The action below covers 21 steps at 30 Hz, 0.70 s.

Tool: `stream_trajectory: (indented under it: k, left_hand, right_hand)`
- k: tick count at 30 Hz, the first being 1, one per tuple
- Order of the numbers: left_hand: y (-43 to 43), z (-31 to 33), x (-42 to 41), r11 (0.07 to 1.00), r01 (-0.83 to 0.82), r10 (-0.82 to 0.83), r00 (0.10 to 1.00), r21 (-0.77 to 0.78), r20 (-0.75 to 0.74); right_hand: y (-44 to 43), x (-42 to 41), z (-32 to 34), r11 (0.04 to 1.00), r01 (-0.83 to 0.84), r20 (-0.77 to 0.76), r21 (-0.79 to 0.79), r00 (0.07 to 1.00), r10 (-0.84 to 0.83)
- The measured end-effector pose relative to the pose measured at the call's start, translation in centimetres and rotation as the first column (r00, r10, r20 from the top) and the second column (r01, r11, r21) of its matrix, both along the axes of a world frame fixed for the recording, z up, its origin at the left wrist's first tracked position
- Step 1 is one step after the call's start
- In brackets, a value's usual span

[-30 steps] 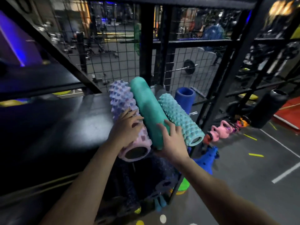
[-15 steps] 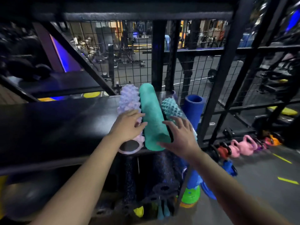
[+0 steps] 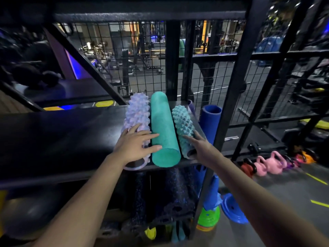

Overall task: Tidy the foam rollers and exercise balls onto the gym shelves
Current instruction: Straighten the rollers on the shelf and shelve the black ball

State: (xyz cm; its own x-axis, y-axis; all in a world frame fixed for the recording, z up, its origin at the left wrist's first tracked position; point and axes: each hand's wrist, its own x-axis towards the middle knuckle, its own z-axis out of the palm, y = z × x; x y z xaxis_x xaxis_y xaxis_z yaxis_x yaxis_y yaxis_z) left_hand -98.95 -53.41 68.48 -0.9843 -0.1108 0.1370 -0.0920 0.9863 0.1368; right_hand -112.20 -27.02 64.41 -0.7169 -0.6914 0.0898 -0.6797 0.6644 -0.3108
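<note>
Three foam rollers lie side by side at the right end of the black shelf (image 3: 53, 136): a spiky lilac roller (image 3: 137, 113), a smooth teal roller (image 3: 162, 129) and a shorter spiky teal roller (image 3: 183, 123). My left hand (image 3: 135, 145) rests flat with spread fingers on the near end of the lilac roller, its fingertips touching the smooth teal one. My right hand (image 3: 201, 147) lies against the near end and right side of the spiky teal roller. Neither hand grips anything. A dark exercise ball (image 3: 26, 216) sits on the lower shelf at the left.
A blue tube (image 3: 210, 120) stands upright just right of the rollers, beside the rack's black post (image 3: 233, 97). Dark speckled rollers (image 3: 170, 189) fill the shelf below. Pink kettlebells (image 3: 274, 163) and stacked blue and green cones (image 3: 210, 211) stand on the floor at the right. Wire mesh (image 3: 142, 61) backs the shelf.
My right hand has slid from the smooth teal roller's end to the right side of the spiky teal roller, which now lies straighter. The view has risen a little.
</note>
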Motion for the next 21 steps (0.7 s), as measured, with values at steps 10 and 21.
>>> stream_trajectory:
  k: [10, 21]
  left_hand:
    - [2.9, 0.4, -1.1, 0.988, 0.037, -0.024, 0.995, -0.147, 0.093]
    - [5.5, 0.6, -3.2, 0.98, 0.049, -0.026, 0.993, -0.195, 0.117]
  right_hand:
    - [0.5, -1.1, -0.1, 0.997, -0.022, 0.022, -0.08, 0.999, 0.024]
    - [1.7, -2.1, -1.2, 0.983, 0.032, 0.01, -0.181, 0.999, -0.03]
